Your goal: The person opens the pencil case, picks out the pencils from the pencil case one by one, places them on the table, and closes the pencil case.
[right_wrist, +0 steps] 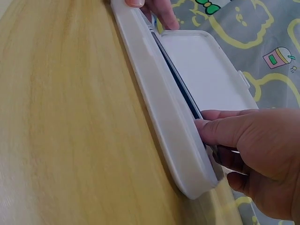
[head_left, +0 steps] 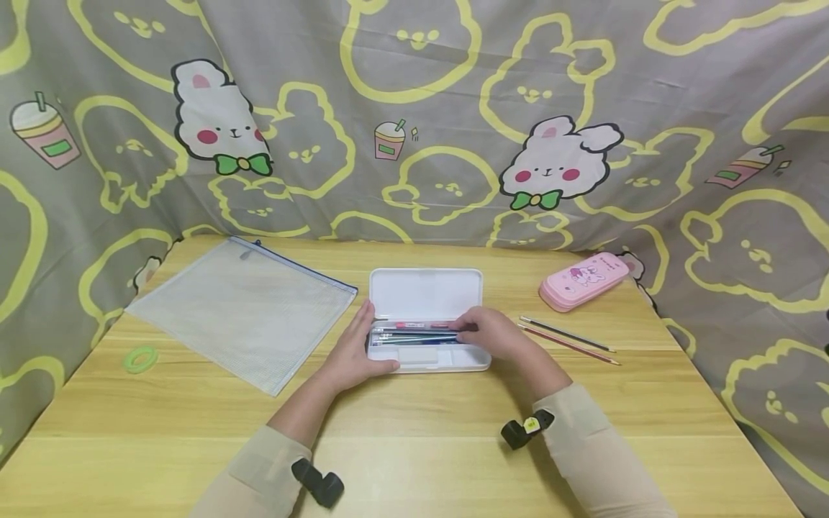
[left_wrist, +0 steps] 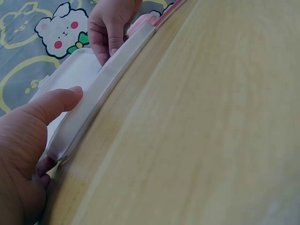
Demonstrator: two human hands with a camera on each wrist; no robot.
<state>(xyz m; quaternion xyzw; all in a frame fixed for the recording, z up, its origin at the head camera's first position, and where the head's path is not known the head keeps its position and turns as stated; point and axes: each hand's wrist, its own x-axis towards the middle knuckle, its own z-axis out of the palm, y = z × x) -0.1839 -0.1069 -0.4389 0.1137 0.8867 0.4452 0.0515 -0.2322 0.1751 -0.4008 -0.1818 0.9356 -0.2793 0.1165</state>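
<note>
A white pencil box [head_left: 426, 357] lies on the table with its lid [head_left: 426, 293] raised at the back. Several dark pencils [head_left: 414, 335], a pink-labelled item [head_left: 409, 325] and a white eraser [head_left: 417, 355] are inside. My left hand [head_left: 352, 354] grips the box's left end, thumb over the front rim [left_wrist: 70, 101] and the other fingers round the end. At the right end, my right hand [head_left: 495, 334] pinches the dark pencils [right_wrist: 180, 82] between thumb and fingers, low in the box. How many it holds I cannot tell.
A mesh zip pouch [head_left: 249, 316] lies flat at the left, with a green ring [head_left: 140, 358] near it. Right of the box are two loose pencils [head_left: 570, 338] and a pink pencil case [head_left: 585, 280]. A patterned curtain [head_left: 447, 108] hangs behind the table.
</note>
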